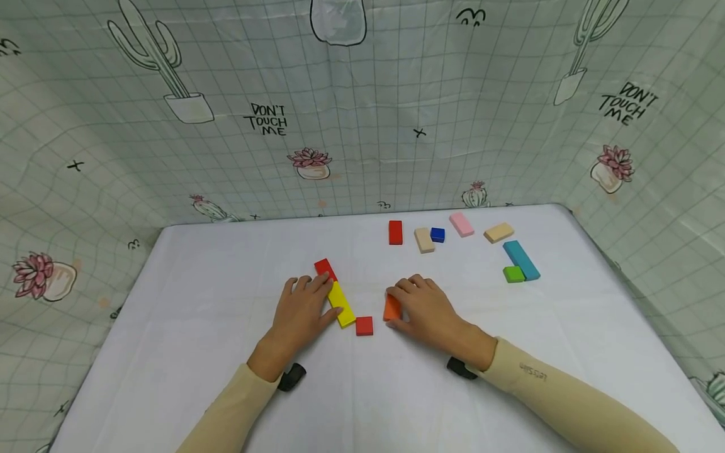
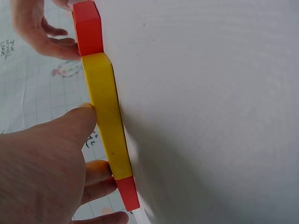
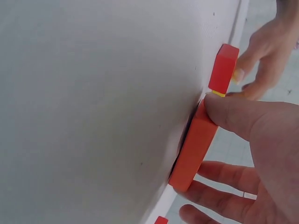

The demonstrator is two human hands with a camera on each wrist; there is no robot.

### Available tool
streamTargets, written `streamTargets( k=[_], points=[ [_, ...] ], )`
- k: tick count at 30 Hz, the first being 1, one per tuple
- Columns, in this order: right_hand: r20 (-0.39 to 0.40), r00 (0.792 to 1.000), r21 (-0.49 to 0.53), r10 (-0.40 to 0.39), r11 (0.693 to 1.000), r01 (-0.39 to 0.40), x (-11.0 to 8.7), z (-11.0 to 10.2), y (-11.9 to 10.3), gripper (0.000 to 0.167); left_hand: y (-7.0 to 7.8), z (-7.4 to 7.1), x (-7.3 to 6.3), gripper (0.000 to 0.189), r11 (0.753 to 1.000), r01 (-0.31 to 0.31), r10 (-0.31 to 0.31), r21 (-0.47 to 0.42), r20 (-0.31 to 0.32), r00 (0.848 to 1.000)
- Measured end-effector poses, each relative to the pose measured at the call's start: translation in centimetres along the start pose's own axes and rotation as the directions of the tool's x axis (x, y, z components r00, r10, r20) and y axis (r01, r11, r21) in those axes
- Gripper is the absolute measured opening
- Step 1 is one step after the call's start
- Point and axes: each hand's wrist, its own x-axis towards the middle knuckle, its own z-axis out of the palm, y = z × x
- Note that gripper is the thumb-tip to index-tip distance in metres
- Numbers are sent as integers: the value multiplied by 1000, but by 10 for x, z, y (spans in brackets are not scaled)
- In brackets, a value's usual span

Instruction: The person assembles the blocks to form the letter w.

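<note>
My left hand (image 1: 301, 314) rests on a long yellow block (image 1: 345, 313), the thumb near its near end. Its fingers lie by the far end, where a red block (image 1: 325, 267) adjoins the yellow one. By the yellow block's near end sits a small red block (image 1: 364, 326), shown at the top in the left wrist view. To its right my right hand (image 1: 426, 311) pinches an orange block (image 3: 194, 149) lengthwise, thumb on the near end and fingers at the far end. The orange block is on or just over the white table, apart from the small red block.
Along the back lie a red block (image 1: 395, 232), a beige block (image 1: 424, 240), a blue cube (image 1: 437, 234), a pink block (image 1: 461, 224) and another beige block (image 1: 499, 233). A teal block (image 1: 522, 260) touches a green block (image 1: 513, 274) at right. Patterned cloth hangs behind the table.
</note>
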Motion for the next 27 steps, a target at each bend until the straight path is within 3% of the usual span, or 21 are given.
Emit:
streamTargets(
  k=[12, 27],
  points=[
    [76, 997, -5, 20, 1000, -20, -2, -6, -3, 63, 0, 0, 0, 61, 1000, 6, -6, 5, 10, 1000],
    [54, 999, -38, 4, 999, -2, 6, -4, -7, 62, 0, 1, 0, 62, 1000, 13, -13, -2, 14, 1000]
  ],
)
